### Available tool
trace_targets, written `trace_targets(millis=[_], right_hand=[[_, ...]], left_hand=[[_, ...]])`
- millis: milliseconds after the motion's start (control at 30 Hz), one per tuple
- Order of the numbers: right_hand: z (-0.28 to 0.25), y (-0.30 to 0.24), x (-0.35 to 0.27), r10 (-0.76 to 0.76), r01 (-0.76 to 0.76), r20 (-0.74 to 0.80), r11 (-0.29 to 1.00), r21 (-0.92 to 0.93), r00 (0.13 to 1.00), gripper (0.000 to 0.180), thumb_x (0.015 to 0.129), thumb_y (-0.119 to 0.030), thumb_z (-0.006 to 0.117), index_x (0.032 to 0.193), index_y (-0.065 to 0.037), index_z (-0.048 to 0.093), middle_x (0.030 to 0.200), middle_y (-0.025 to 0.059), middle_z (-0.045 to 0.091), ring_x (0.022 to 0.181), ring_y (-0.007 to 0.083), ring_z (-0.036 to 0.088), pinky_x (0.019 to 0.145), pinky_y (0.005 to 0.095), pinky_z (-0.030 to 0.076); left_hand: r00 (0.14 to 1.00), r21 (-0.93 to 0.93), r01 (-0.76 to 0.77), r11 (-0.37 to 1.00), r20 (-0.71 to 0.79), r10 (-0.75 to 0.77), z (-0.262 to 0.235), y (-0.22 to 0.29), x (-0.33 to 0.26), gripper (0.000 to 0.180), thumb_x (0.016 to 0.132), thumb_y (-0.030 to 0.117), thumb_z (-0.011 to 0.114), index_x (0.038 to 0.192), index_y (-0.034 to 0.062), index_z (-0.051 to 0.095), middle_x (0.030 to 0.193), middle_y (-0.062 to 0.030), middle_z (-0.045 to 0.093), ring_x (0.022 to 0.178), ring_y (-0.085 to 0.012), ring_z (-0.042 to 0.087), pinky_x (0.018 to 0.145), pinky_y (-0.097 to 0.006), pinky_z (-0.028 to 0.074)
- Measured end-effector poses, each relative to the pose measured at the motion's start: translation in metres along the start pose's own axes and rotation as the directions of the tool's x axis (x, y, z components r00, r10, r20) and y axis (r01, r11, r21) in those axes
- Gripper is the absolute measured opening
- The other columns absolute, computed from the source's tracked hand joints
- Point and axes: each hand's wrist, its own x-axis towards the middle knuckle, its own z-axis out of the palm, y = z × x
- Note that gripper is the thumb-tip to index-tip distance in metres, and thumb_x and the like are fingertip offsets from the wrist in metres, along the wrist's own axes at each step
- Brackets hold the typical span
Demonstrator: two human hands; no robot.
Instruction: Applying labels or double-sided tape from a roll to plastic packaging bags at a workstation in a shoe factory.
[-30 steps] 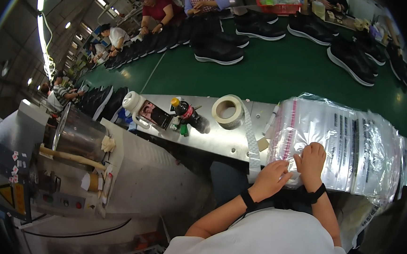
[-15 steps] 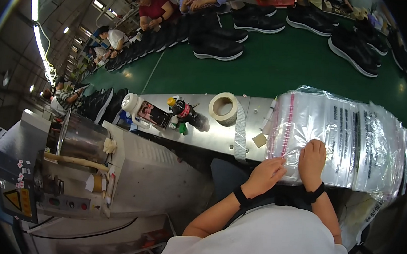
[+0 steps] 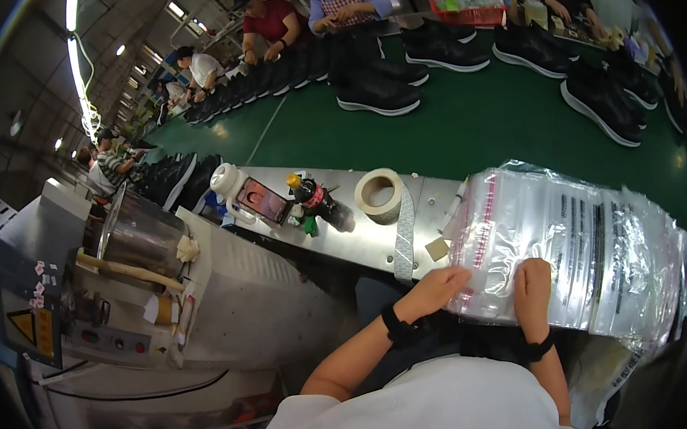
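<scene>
Plastic bags [image 3: 575, 259] were stacked at three o'clock, bordered beyond by a green surface [image 3: 509, 130] reaching to black shoes [image 3: 443, 48] at one. The left hand [image 3: 435, 290] and right hand [image 3: 534, 292] were curled at four o'clock, by the bags' near edge; whether film was pinched could not be told.

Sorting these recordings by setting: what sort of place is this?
Most likely a shoe factory: many black shoes line a long green work surface, co-workers are along its far side, and clear plastic bags lie on the metal bench.
</scene>
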Motion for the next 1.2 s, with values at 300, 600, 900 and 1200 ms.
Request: trace_targets(millis=[300, 600, 900, 1200], right_hand=[[-0.030, -0.009, -0.001, 0.216, -0.235, 0.097, 0.933, 0.274, 0.972, 0.007, 0.081, -0.002, 0.048, 0.082, 0.003, 0.053, 0.086, 0.0139, 0.051, 0.082, 0.0285, 0.049, 0.073, 0.0343, 0.039], [-0.043, -0.033, 0.013, -0.036, 0.015, 0.180, 0.993, 0.115, 0.983, 0.004, 0.081, -0.001, 0.051, 0.080, 0.003, 0.052, 0.099, 0.0166, 0.052, 0.088, 0.0301, 0.053, 0.076, 0.0315, 0.042], [-0.031, -0.022, 0.000, -0.156, 0.212, 0.227, 0.946, -0.246, 0.961, 0.027, 0.066, -0.006, 0.065, 0.092, -0.002, 0.059, 0.096, 0.0114, 0.059, 0.090, 0.0307, 0.052, 0.076, 0.0386, 0.043], [-0.118, 0.061, 0.032, 0.639, -0.432, -0.247, 0.709, 0.558, 0.729, 0.018, 0.087, -0.016, 0.047, 0.084, -0.002, 0.058, 0.077, 0.0019, 0.058, 0.061, 0.0105, 0.057, 0.051, 0.0237, 0.040]], left_hand=[[0.902, -0.915, 0.343, 0.212, 0.384, 0.198, 0.052, -0.017, 0.102, 0.027, 0.092, 0.021, 0.042, 0.105, -0.0007, 0.049, 0.097, -0.0156, 0.058, 0.091, -0.0252, 0.060, 0.078, -0.037, 0.053], [0.869, -0.577, 0.235, 0.782, 0.485, 0.096, 0.062, -0.010, 0.146, 0.026, 0.088, 0.021, 0.043, 0.100, -0.0004, 0.052, 0.084, -0.0108, 0.057, 0.066, -0.0211, 0.057, 0.057, -0.033, 0.049], [0.993, -0.662, 0.000, 0.750, 0.087, 0.077, 0.027, 0.037, 0.020, 0.048, 0.091, 0.036, 0.045, 0.122, 0.0006, 0.037, 0.112, -0.0176, 0.052, 0.097, -0.0251, 0.057, 0.077, -0.033, 0.050], [0.957, -0.645, -0.156, 0.748, -0.287, -0.047, 0.024, -0.029, -0.022, 0.023, 0.088, 0.015, 0.052, 0.102, -0.0029, 0.053, 0.092, -0.0096, 0.059, 0.080, -0.0152, 0.059, 0.071, -0.025, 0.049]])
